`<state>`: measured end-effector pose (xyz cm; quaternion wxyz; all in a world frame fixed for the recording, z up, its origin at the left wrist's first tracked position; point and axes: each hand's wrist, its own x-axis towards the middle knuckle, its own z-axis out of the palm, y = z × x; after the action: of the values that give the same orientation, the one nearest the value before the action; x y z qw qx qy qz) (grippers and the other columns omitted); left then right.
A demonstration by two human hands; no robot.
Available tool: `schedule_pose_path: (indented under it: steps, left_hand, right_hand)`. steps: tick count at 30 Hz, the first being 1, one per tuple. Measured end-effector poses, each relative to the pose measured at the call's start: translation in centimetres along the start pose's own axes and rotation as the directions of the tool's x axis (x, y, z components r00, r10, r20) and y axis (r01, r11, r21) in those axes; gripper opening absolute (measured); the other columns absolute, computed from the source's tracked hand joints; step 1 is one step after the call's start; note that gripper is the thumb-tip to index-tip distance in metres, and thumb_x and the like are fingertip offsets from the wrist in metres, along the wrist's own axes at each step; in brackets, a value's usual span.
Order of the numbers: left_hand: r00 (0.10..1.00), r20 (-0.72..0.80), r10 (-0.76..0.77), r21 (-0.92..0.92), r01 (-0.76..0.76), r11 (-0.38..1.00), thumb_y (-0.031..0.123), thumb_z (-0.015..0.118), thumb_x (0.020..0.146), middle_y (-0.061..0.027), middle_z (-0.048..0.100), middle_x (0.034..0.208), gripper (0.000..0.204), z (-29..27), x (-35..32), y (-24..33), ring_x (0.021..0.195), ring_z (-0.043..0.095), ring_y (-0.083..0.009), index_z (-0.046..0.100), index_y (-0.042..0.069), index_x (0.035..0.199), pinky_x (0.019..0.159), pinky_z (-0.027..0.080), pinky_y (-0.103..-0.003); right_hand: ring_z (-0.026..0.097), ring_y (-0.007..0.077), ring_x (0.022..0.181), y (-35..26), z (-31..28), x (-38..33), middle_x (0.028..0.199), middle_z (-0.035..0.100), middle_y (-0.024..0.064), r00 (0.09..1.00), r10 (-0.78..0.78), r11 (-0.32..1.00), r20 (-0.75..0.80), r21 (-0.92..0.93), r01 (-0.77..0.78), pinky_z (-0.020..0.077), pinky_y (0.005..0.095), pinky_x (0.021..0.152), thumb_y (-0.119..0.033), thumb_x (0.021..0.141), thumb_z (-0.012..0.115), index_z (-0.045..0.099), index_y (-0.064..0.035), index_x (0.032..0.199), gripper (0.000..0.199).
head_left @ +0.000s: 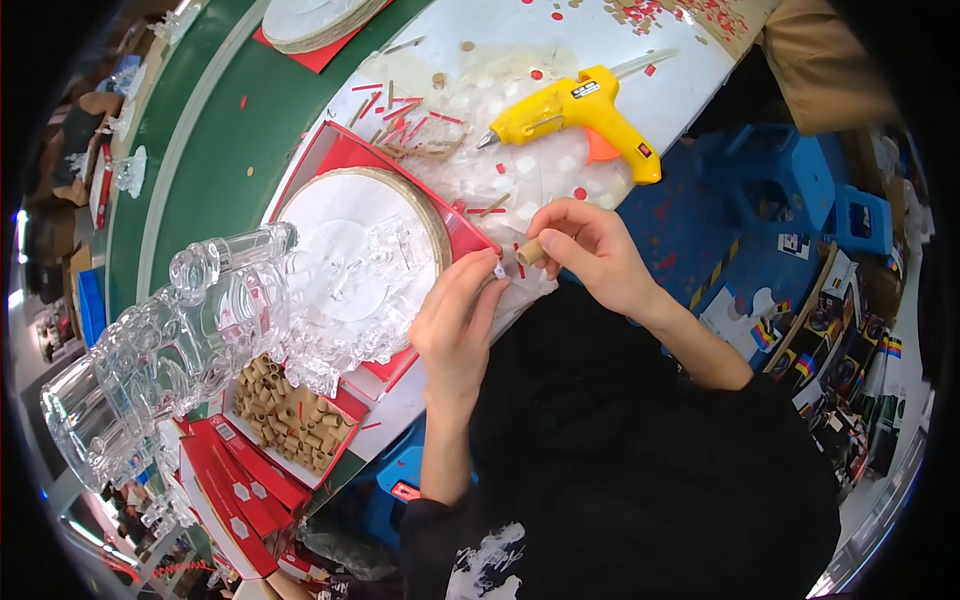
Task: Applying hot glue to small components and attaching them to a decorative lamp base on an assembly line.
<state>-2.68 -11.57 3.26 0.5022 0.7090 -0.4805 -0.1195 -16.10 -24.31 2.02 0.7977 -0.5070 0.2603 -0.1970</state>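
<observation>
My right hand [590, 255] pinches a short brown cardboard tube [530, 252] between thumb and fingers. Beside it, my left hand [455, 325] is closed, its fingertips together on something small and whitish that I cannot make out. The two hands are close together but apart, over the table's near edge. Just left of them sits a red box [335, 150] holding a round white disc [325, 240] with a layered tan rim. Clear ornate glass-like pieces [215, 320] lean in a long stack against and over the disc. A yellow glue gun [570, 112] lies beyond my right hand.
Many cardboard tubes fill an open red-edged box [290, 420] at the lower left, near red cartons [235, 490]. Red and brown strips [410, 125] litter the white tabletop. A green surface [240, 130] runs along the left. Blue stools [790, 180] stand at right.
</observation>
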Motion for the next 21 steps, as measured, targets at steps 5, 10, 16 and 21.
schedule_pose_path:
  steps: [5,10,16,21]
  left_hand:
    - [1.0,-0.023,-0.011,-0.007,0.01,1.0,-0.006,0.073,0.072,-0.0158,0.068,0.095,0.027,0.0,-0.1,-0.3,0.086,0.068,-0.0271,0.065,-0.002,0.097,0.073,0.054,-0.032]
    - [0.999,-0.032,-0.032,-0.05,0.031,0.998,-0.007,0.073,0.071,-0.0158,0.068,0.095,0.027,0.1,-0.3,-0.4,0.086,0.068,-0.0268,0.065,-0.002,0.097,0.073,0.054,-0.032]
    - [0.999,-0.033,-0.016,-0.045,0.015,0.999,-0.007,0.074,0.071,-0.0158,0.068,0.094,0.027,0.1,-0.3,-0.5,0.086,0.068,-0.0268,0.065,-0.003,0.097,0.073,0.055,-0.032]
    - [0.999,-0.037,-0.027,-0.055,0.025,0.998,-0.006,0.074,0.071,-0.0157,0.068,0.095,0.028,0.2,-0.3,-0.6,0.085,0.068,-0.0261,0.065,-0.003,0.097,0.071,0.055,-0.031]
  right_hand:
    - [0.056,0.0061,0.071,0.1,0.6,0.4,0.086,0.063,0.0041,1.0,-0.009,0.997,0.023,-0.076,0.011,0.0465,0.0204,0.064,-0.013,0.094,0.055,0.058,-0.0009,0.1,0.014]
    - [0.055,0.0047,0.071,0.1,0.9,0.4,0.086,0.062,0.0026,0.999,-0.012,0.995,0.043,-0.102,0.017,0.0452,0.0187,0.064,-0.012,0.094,0.056,0.058,-0.0014,0.1,0.012]
    - [0.055,0.0043,0.072,0.0,1.2,0.5,0.087,0.061,0.0016,0.998,-0.02,0.992,0.051,-0.123,0.026,0.0449,0.0182,0.064,-0.011,0.093,0.057,0.058,-0.0015,0.1,0.012]
    - [0.055,0.0047,0.074,-0.2,1.4,0.5,0.088,0.061,0.0014,0.999,-0.021,0.991,0.036,-0.129,0.025,0.0449,0.0186,0.065,-0.012,0.093,0.059,0.058,-0.0014,0.1,0.013]
